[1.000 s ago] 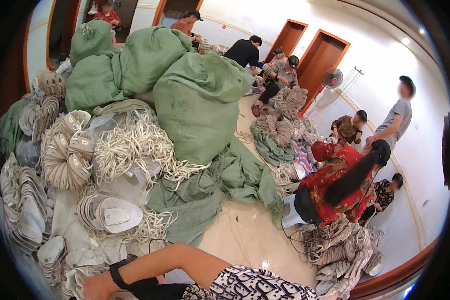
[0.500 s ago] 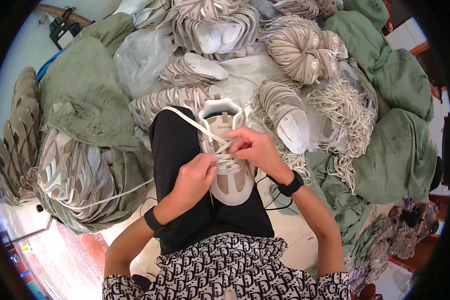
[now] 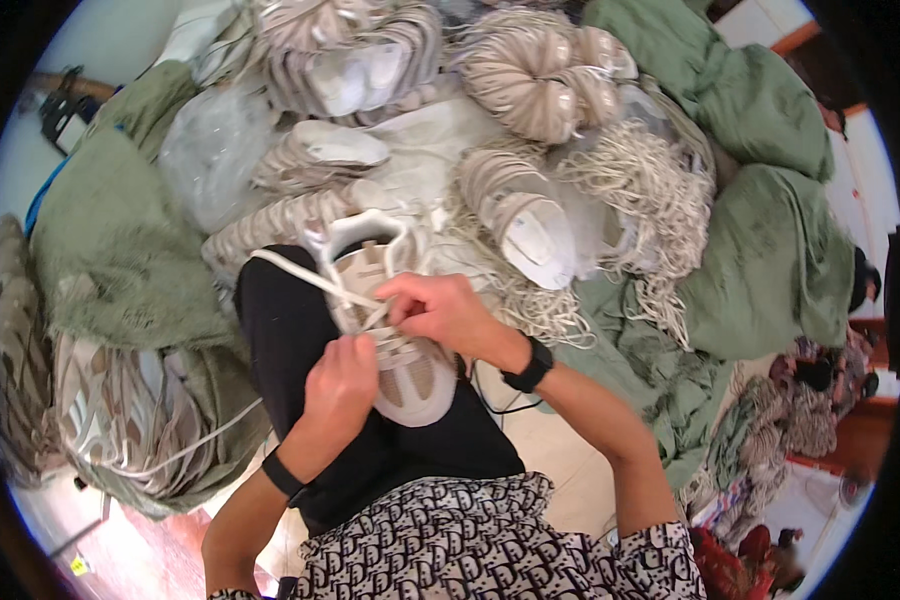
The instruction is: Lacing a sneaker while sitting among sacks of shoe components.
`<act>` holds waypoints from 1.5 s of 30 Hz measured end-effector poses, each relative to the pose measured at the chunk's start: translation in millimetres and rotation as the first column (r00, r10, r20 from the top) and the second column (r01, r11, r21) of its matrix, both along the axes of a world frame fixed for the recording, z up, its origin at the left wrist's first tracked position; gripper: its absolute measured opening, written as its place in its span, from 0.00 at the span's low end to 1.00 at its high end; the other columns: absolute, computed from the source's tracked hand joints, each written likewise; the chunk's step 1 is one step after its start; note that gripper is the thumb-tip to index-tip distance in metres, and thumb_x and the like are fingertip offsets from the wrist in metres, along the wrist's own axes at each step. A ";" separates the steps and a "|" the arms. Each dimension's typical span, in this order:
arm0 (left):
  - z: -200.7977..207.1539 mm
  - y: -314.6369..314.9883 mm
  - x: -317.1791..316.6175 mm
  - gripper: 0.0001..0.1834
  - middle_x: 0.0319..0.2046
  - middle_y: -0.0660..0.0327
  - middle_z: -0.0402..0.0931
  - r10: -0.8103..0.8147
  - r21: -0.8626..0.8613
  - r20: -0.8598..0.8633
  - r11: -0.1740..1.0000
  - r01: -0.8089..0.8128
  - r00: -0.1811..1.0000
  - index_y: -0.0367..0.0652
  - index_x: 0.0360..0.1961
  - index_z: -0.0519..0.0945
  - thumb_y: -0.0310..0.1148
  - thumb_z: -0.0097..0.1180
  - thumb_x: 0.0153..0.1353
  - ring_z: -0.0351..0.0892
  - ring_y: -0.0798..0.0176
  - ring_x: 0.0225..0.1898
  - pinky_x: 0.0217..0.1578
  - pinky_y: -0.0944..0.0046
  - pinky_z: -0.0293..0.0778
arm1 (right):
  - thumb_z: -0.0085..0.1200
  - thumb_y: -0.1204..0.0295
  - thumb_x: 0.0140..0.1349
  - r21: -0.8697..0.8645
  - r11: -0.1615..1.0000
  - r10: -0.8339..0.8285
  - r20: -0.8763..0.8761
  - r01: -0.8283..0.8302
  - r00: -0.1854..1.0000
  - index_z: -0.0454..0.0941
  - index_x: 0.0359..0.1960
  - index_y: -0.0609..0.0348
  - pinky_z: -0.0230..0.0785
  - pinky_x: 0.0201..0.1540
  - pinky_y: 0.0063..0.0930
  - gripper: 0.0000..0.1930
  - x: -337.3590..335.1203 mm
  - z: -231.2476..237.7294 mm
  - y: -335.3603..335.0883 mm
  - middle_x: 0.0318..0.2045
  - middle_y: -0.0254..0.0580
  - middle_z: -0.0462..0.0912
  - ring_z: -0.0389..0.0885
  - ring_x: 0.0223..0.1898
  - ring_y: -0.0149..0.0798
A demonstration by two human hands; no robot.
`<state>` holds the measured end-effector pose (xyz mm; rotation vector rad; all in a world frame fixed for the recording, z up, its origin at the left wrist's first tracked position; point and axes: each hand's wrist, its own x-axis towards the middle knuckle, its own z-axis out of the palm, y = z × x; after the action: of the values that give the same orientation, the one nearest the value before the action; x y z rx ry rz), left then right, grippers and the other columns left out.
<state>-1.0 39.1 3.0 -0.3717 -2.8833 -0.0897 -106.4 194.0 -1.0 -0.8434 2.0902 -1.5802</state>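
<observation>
"Resting where, exactly, is that shoe (image 3: 417, 390)? My feed is all I have from this distance."

"On the lap, just right of the left knee (image 3: 275, 320), its toe pointing near and its ankle opening far. I see the beige tongue (image 3: 365, 270) between its collar sides."

"How far along would you put the lacing?"

"Partway, I judge. The rows by the toe already have lace (image 3: 295, 270) across them. Farther up it crosses loosely, and a long pale strand runs off to the far left, over the knee. To my eye the upper rows and the tightening are left; I see no bow or knot."

"And the hands?"

"The right hand (image 3: 450, 315) reaches in from the right, palm down, wrist bent inward, thumb and forefinger pinching lace over the tongue, as far as I can make out. The left hand (image 3: 342, 385) is nearer me, at the shoe's left edge, fingers curled closed, knuckles up. I cannot tell whether lace sits inside that curl."

"What lies around them?"

"Beyond the shoe, bundled uppers (image 3: 515, 80); to the right of it, a tangle of loose laces (image 3: 640, 185); farther right, a full green sack (image 3: 770, 270). At left I have a green cloth (image 3: 120, 270) draped over more uppers (image 3: 120, 405)."
</observation>
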 end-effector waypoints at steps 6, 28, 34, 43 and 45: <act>4.1 -1.1 -6.6 0.08 0.20 0.60 0.62 -0.076 -0.049 -0.009 0.996 0.076 0.997 0.41 0.23 0.65 0.24 0.51 0.42 0.68 0.61 0.24 0.22 0.67 0.69 | 0.54 0.84 0.43 -0.023 1.000 0.016 0.114 -0.014 0.993 0.76 0.43 0.59 0.68 0.30 0.16 0.20 1.6 0.3 2.9 0.23 0.34 0.80 0.75 0.24 0.22; 20.3 -38.0 -30.2 0.11 0.22 0.64 0.71 -0.361 0.752 0.659 0.354 -0.556 0.660 0.34 0.36 0.71 0.15 0.47 0.49 0.70 0.77 0.24 0.25 0.74 0.70 | 0.56 0.84 0.40 0.050 0.997 0.058 0.096 -0.063 0.994 0.76 0.43 0.61 0.68 0.30 0.17 0.22 -1.3 -1.2 -3.6 0.22 0.34 0.79 0.74 0.24 0.22; 14.9 -26.9 -23.4 0.11 0.23 0.54 0.73 -0.224 0.754 0.462 0.609 -0.247 0.858 0.38 0.35 0.71 0.17 0.48 0.48 0.76 0.55 0.24 0.27 0.62 0.72 | 0.56 0.84 0.41 0.034 0.999 0.023 0.199 -0.030 0.980 0.76 0.44 0.61 0.68 0.30 0.17 0.23 -4.3 0.2 -4.4 0.22 0.34 0.80 0.74 0.24 0.22; 4.7 -19.9 -11.0 0.15 0.24 0.56 0.72 -0.066 0.726 0.298 0.663 -0.181 0.952 0.38 0.39 0.68 0.16 0.50 0.49 0.76 0.61 0.26 0.29 0.66 0.72 | 0.52 0.74 0.45 0.328 0.944 0.233 -0.565 -0.043 0.791 0.73 0.36 0.55 0.69 0.23 0.33 0.13 -0.5 13.3 -11.6 0.20 0.40 0.77 0.79 0.25 0.41; 4.1 -18.0 -10.8 0.15 0.24 0.57 0.72 -0.048 0.726 0.266 0.668 -0.167 0.963 0.38 0.39 0.68 0.16 0.51 0.49 0.75 0.61 0.26 0.29 0.66 0.71 | 0.52 0.74 0.46 0.401 0.914 0.305 -0.572 -0.065 0.761 0.73 0.35 0.54 0.68 0.23 0.34 0.11 -5.4 16.1 -15.9 0.19 0.41 0.77 0.79 0.25 0.42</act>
<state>-11.8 21.1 7.1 -0.0962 -2.7689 -1.3614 -111.9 178.1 15.1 -1.5385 2.5137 -0.8087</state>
